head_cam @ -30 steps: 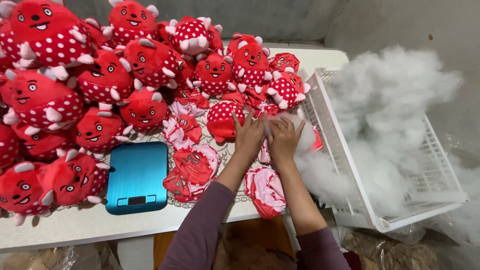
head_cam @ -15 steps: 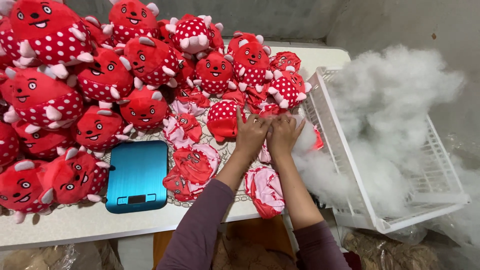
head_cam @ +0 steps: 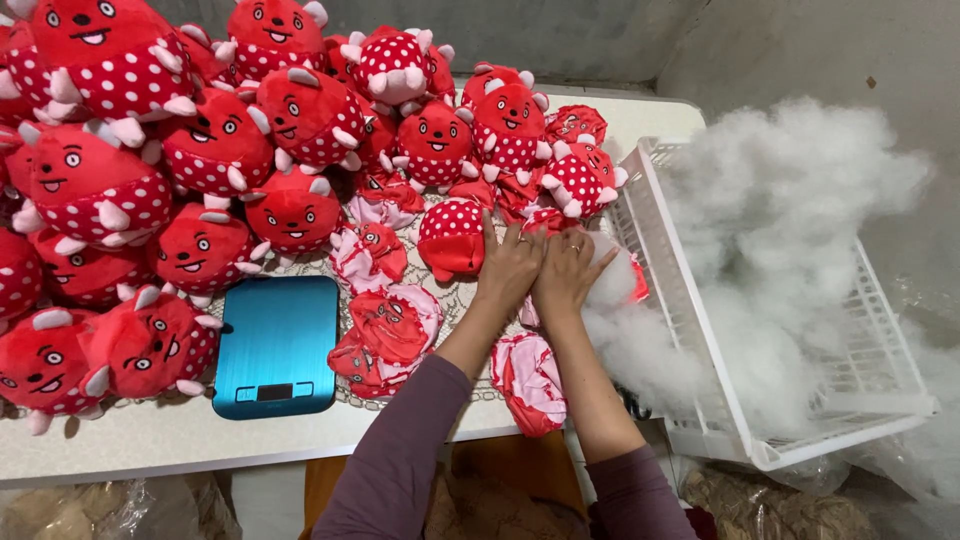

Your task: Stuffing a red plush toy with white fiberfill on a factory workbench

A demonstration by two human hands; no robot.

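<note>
Both hands are down together on one spot: the left hand and right hand lie side by side, fingers spread and flat, the grip loose, pressing on a red toy skin with white stuffing at the basket's edge. It looks barely filled, mostly hidden. Flat unstuffed skins lie near the blue scale; a big heap of plump finished toys crowds the worktop behind. Plenty done, several left.

White table: stuffed red spotted plush toys piled far-left, flat unstuffed toy skins centre, blue kitchen scale near-left, white basket tilted over right edge.
</note>
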